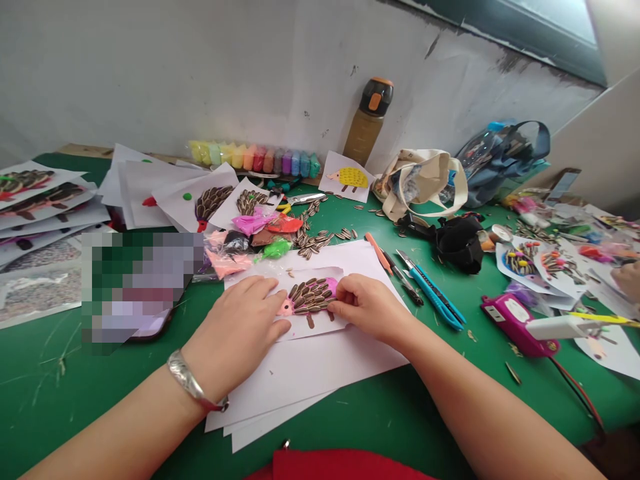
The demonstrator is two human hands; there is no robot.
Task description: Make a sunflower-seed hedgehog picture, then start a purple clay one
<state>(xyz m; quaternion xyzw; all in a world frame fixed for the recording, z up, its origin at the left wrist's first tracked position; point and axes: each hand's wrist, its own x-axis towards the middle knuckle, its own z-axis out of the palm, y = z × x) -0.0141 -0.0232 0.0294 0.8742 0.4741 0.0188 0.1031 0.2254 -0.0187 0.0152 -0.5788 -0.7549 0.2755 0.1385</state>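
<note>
A small white card bears a hedgehog of pink clay covered with striped sunflower seeds, with brown feet. It lies on a stack of white paper. My left hand rests flat with fingers spread at the card's left side, near the hedgehog's face. My right hand is at the hedgehog's right end, thumb and fingertips pinched together against the seeds and pink clay; whatever is between them is hidden.
Loose seeds and clay packets lie beyond the card. Right of it are a blue cutter, a glue gun and a black pouch. A bottle stands behind; another person's hand is far right.
</note>
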